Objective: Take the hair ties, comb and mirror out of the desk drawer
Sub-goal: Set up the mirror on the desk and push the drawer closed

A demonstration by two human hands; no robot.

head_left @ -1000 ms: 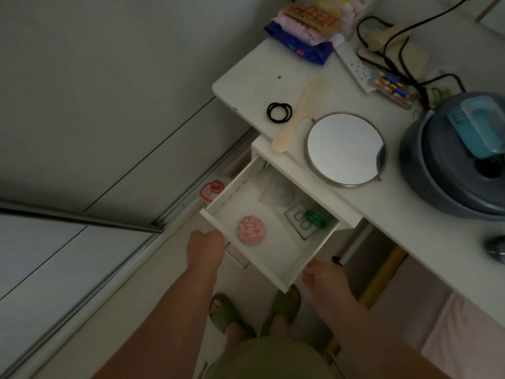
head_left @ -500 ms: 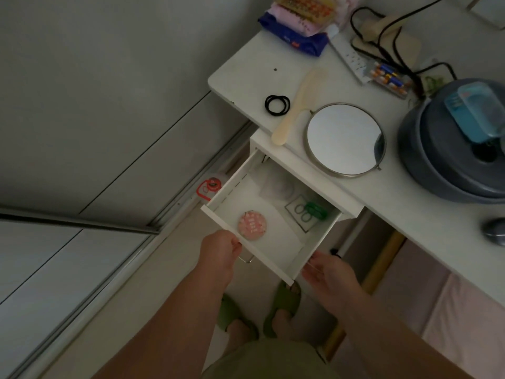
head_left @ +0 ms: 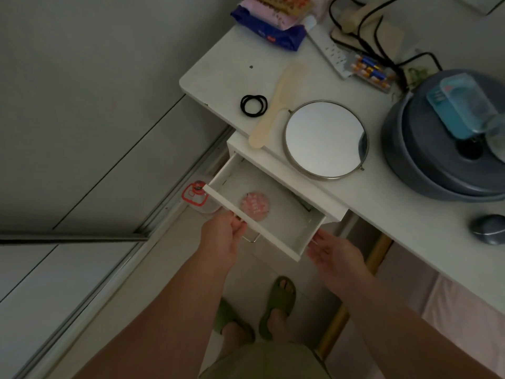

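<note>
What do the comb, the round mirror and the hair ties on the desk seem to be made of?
Comb: probably plastic, possibly pale wood; cream, smooth, matte, with no visible grain.
Round mirror: glass face that reflects evenly, set in a thin silvery rim that looks like polished metal.
Hair ties: black elastic loops, thin and dull, probably fabric-covered rubber.

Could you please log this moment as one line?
hair ties, comb, mirror: on desk | drawer: part open | left hand, right hand: at front

No legible text; marks on pink round item (head_left: pixel 254 205) & blue packet (head_left: pixel 270 34) too blurred
</note>
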